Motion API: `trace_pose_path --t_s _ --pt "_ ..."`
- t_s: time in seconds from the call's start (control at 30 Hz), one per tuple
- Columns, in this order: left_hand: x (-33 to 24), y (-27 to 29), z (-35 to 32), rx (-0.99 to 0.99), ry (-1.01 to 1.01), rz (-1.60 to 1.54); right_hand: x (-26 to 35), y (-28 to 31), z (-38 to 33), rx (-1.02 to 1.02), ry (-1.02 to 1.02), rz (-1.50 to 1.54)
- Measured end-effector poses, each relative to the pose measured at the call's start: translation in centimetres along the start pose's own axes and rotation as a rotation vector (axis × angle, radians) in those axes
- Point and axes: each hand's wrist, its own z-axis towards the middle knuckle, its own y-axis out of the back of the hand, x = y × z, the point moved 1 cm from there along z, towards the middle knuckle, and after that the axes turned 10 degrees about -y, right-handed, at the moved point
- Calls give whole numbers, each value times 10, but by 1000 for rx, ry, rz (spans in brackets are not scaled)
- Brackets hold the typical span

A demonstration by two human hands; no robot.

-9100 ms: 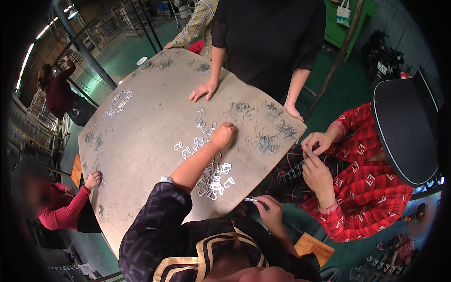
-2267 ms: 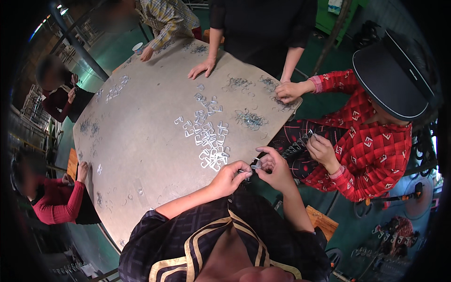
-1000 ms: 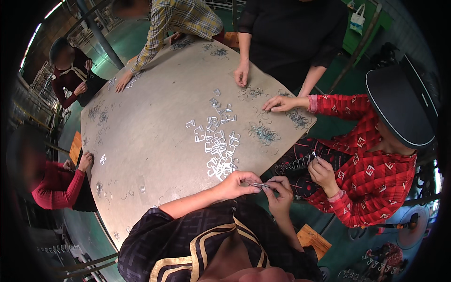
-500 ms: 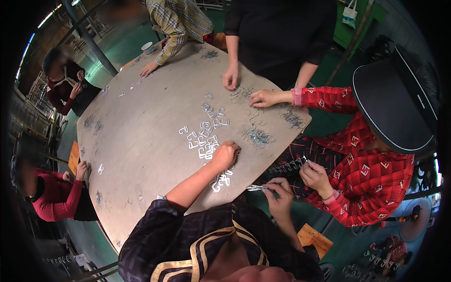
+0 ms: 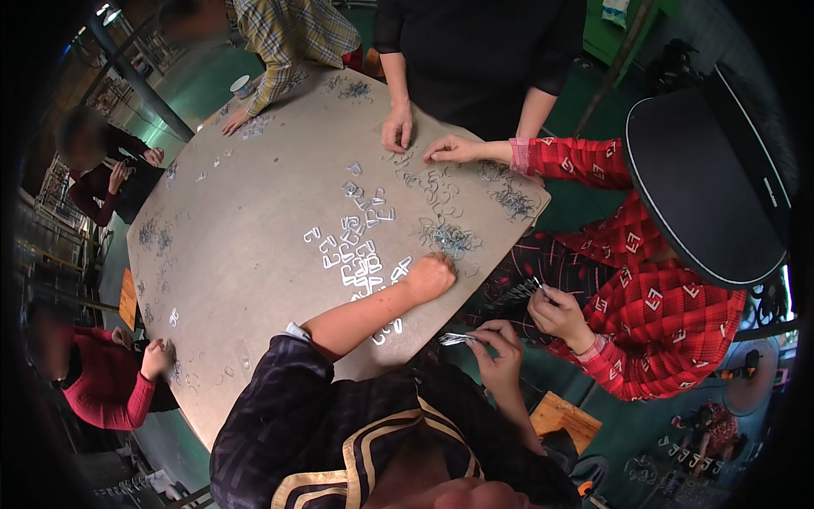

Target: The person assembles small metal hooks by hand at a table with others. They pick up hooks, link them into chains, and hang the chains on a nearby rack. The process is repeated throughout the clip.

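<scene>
My left hand reaches across the table, fingers curled in and resting by a pile of thin dark wire pieces. Anything between its fingertips is hidden. Left of it lies a spread of shiny flat metal hooks, several overlapping. Past the table's near right edge, my right hand is closed on a small bundle of silvery metal hooks. They stick out leftward from between its thumb and fingers.
A co-worker in a red patterned shirt sits close on my right, one hand holding small metal pieces. Across the table, other people's hands work at more wire piles. A white cup stands at the far left edge.
My left hand has moved right, from the shiny hooks to the wire pile. My right hand stays closed on its bundle. The view has shifted slightly.
</scene>
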Motion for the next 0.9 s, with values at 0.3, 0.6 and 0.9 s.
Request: trace_pose_path --t_s 0.3,0.6,0.9 --pt "0 12 16 -86 179 -83 -7 -1 1 -60 -1 -23" --pt "-58 135 -51 -412 134 -1125 -2 -8 -1 -110 83 -6" --pt "-72 131 -64 -490 214 -1127 2 -18 -4 -38 135 -25"
